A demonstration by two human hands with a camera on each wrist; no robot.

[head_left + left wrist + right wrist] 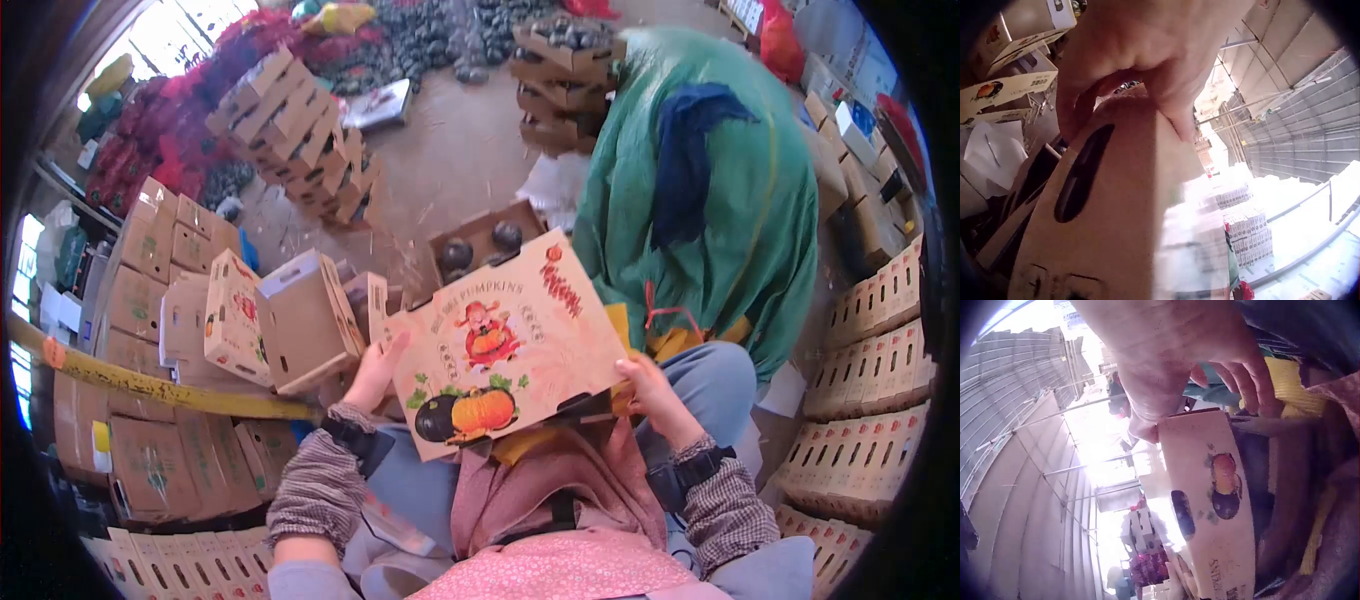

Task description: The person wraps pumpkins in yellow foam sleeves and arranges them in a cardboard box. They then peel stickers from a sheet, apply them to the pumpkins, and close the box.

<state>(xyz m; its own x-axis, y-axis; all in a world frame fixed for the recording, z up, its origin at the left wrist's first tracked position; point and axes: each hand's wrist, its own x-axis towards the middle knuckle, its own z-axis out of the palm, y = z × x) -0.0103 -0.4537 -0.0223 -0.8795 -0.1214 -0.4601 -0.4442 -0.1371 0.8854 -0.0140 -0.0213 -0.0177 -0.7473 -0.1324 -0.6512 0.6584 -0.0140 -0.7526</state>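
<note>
A printed cardboard box point(505, 345) with pumpkin pictures is tilted above the person's lap, with a hand at each end. The left hand point(378, 370) grips its left edge; in the left wrist view that hand point(1141, 56) spans the end of the box point(1110, 206), thumb and fingers on opposite sides of it. At the lower right corner, the right hand point(655, 392) holds the box. The right wrist view shows the right hand point(1185, 362) with its thumb against the box's point(1204, 462) near corner and the fingers curved beyond its edge.
An open box point(475, 220) with dark round pumpkins lies just beyond. Open boxes point(305, 320) stand at left, near a yellow strap point(170, 385). A green sack point(760, 220) rises at right. Stacked trays point(300, 130) stand farther off, and rows of boxes point(860, 370) line the right.
</note>
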